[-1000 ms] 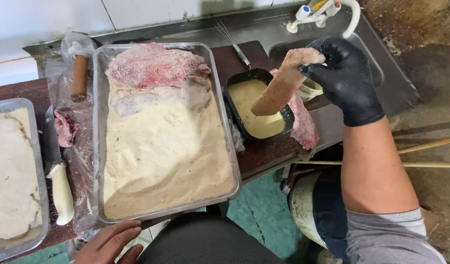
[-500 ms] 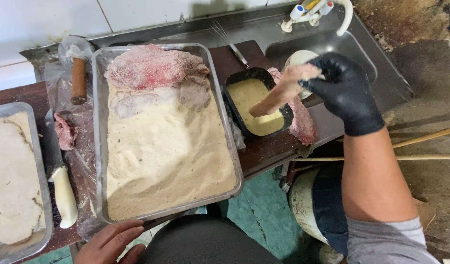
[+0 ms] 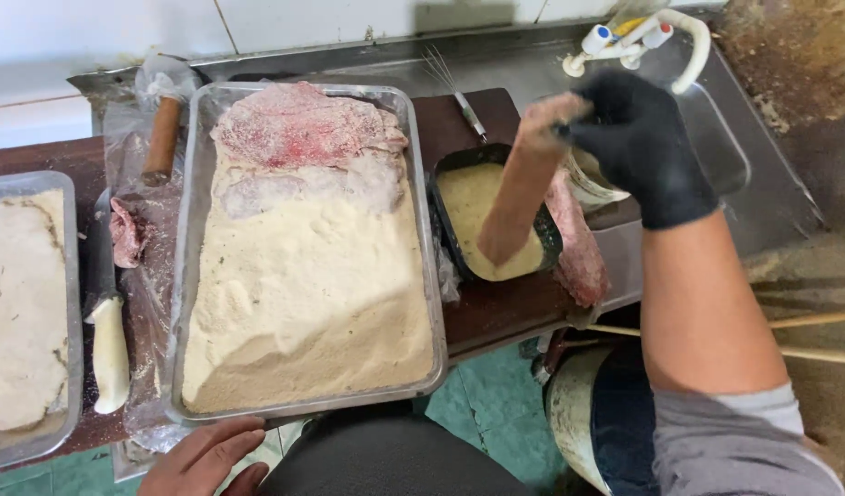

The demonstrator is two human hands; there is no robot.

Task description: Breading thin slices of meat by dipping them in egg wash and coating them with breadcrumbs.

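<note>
Head view: right hand [image 3: 638,147], gloved, pinches a battered meat strip [image 3: 523,184] by its top end so it drips over the batter tub [image 3: 450,165] at three o'clock of the crumb tray [image 3: 413,165]; bare left hand [image 3: 207,455], fingers loosely spread, steadies that tray's six-o'clock edge.

Large rectangular metal tray [image 3: 420,230] with dull sheen, holding dry, powdery beige crumb and floured, matt pink meat slices [image 3: 303,124]. Small black plastic tub [image 3: 445,216] of smooth, glossy yellow batter. Right hand [image 3: 638,142] in a matt black rubbery glove grips a wet, batter-coated meat strip [image 3: 523,184]. Dark brown wooden board [image 3: 505,308]; brushed steel sink [image 3: 771,197]; wrinkled clear plastic film [image 3: 142,276]; white smooth-handled knife [image 3: 108,354].
</note>
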